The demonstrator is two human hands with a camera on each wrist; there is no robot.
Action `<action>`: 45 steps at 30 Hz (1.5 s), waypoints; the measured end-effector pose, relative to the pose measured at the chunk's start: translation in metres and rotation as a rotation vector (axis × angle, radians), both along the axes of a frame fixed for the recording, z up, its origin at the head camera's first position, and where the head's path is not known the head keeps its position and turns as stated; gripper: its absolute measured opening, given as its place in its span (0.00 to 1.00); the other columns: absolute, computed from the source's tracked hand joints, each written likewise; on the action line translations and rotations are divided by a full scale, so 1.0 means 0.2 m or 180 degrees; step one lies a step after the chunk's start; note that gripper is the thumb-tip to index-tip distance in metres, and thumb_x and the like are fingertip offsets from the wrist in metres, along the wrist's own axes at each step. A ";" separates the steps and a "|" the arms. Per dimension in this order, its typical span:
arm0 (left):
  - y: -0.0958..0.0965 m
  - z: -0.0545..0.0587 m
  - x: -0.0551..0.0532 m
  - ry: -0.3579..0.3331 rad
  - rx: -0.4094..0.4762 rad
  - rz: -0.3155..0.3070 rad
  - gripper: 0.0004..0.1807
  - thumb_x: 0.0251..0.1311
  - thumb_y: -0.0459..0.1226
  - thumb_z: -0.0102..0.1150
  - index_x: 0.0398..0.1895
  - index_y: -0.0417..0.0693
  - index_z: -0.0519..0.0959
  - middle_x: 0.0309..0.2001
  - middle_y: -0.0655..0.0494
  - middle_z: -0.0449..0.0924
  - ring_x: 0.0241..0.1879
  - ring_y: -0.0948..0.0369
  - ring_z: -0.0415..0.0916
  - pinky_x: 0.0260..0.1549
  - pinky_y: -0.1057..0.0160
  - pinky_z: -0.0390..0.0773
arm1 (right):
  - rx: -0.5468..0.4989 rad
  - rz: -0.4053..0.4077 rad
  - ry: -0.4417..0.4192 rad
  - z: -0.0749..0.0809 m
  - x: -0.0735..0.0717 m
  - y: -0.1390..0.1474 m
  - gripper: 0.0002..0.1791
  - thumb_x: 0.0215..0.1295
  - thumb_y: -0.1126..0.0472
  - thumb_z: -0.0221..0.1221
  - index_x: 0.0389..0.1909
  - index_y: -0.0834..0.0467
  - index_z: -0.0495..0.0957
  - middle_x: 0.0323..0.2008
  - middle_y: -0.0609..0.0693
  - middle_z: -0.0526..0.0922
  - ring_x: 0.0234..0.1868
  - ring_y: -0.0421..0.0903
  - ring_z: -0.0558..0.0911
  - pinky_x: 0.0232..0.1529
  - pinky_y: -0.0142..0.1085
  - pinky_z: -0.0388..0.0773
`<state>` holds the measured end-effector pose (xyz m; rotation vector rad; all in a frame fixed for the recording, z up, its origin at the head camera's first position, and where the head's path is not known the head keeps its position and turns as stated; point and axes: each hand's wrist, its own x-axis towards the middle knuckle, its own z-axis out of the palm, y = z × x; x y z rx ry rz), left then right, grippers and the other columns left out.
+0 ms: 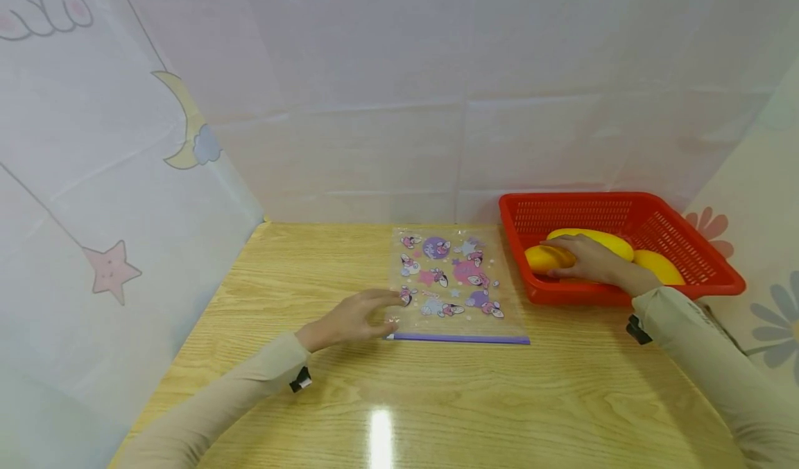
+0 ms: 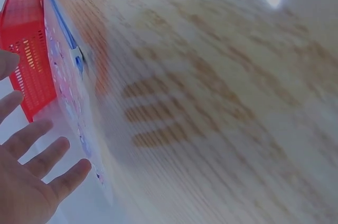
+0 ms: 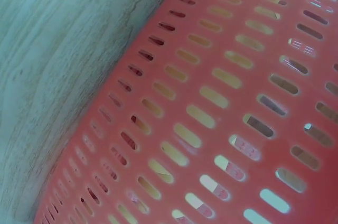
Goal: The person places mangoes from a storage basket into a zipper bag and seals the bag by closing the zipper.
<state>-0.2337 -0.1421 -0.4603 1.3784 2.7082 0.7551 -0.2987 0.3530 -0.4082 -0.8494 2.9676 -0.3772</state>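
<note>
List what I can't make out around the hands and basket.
Head view: part of the leftmost yellow piece, under the right hand.
Head view: bottom of the rightmost yellow piece, behind the rim of the red basket.
Right wrist view: full outlines inside the basket, hidden by its slotted wall.
Left wrist view: part of the left hand, beyond the left edge.
</note>
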 end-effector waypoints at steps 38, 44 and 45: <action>0.04 -0.04 0.02 0.0100 -0.0332 -0.0551 0.12 0.67 0.38 0.62 0.51 0.49 0.84 0.63 0.43 0.74 0.65 0.51 0.70 0.64 0.55 0.69 | 0.0174 -0.0038 0.0120 -0.05 -0.06 0.02 0.32 0.60 0.60 0.69 0.58 0.77 0.72 0.53 0.74 0.77 0.54 0.70 0.76 0.57 0.63 0.71; 0.04 -0.05 0.03 0.0115 -0.0294 -0.0625 0.11 0.67 0.38 0.62 0.50 0.48 0.85 0.62 0.42 0.75 0.64 0.50 0.70 0.64 0.55 0.70 | 0.0197 -0.0152 0.0072 -0.05 -0.05 0.01 0.33 0.62 0.57 0.68 0.58 0.77 0.71 0.54 0.77 0.74 0.54 0.72 0.75 0.57 0.64 0.70; 0.04 -0.05 0.03 0.0111 -0.0293 -0.0629 0.11 0.67 0.38 0.62 0.50 0.48 0.85 0.62 0.42 0.75 0.64 0.50 0.70 0.64 0.55 0.70 | 0.0190 -0.0165 0.0060 -0.05 -0.05 0.01 0.33 0.62 0.57 0.68 0.59 0.77 0.71 0.54 0.78 0.74 0.54 0.73 0.74 0.57 0.64 0.70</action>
